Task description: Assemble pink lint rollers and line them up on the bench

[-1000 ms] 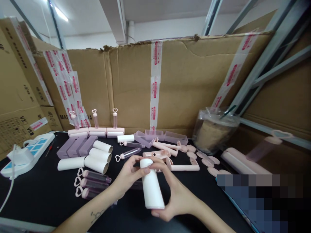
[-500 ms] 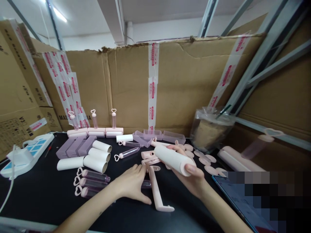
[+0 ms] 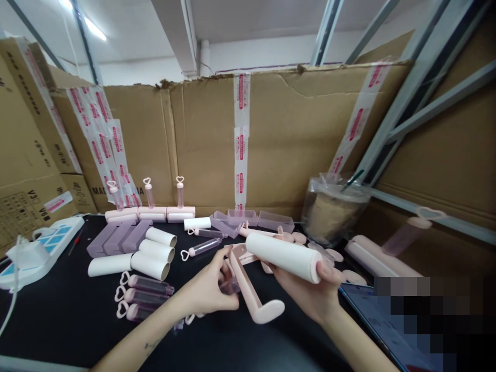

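Note:
My right hand [image 3: 310,294] is wrapped round a white sticky lint roll [image 3: 281,256], with the thumb on the pink cap at its near end. Left of it, my left hand [image 3: 209,284] grips a pale pink roller bracket [image 3: 246,284] by its far end. The bracket tilts, its flat rounded end piece pointing toward me. A clear purplish part [image 3: 230,286] shows beneath my left fingers; whether they touch it I cannot tell. Several clear tube handles with heart-shaped loops [image 3: 149,296] lie left of my left forearm.
White paper rolls [image 3: 153,265] and purple covers [image 3: 120,238] lie at the left, beside a power strip [image 3: 58,240]. Assembled pink rollers [image 3: 152,214] stand along the cardboard wall [image 3: 201,139]. A bagged drink cup [image 3: 333,209] and a phone [image 3: 380,312] are at the right.
My left hand has closed on the pink bracket and raised it off the table, tilting it. The lint roll in my right hand has swung a little flatter and moved slightly right.

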`<state>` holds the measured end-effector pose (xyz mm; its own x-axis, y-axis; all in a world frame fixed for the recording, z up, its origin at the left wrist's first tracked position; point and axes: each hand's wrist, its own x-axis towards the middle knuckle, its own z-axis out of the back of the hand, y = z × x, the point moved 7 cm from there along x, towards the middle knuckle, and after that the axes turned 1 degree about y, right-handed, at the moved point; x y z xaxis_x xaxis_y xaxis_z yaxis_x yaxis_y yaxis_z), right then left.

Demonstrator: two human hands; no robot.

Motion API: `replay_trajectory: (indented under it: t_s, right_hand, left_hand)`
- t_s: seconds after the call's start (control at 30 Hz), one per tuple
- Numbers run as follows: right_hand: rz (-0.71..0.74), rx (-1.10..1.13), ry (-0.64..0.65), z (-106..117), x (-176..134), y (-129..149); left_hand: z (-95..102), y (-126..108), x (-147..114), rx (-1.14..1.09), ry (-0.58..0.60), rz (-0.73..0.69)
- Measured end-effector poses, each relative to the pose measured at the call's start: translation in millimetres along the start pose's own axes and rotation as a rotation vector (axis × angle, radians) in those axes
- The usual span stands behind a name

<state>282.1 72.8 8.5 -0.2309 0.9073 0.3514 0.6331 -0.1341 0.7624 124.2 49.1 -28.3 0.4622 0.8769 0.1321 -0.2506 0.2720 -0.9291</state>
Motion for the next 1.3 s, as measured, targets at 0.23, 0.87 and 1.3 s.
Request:
replay_trajectory:
  t_s: [0.23, 0.87, 1.3]
  right_hand:
    - [-0.214, -0.134, 0.093, -5, -8, -27]
    - [-0.284, -0.174, 0.089, 0, -15, -52]
    - [-0.350, -0.247, 0.074, -5, -15, -55]
  left_hand:
    - [-6.6, 1, 0, -0.264, -0.006, -0.011]
    - [-16.4, 4, -5, -0.697, 0.072, 0.040]
    - [4.9, 18, 1, -0.799, -0.227, 0.109]
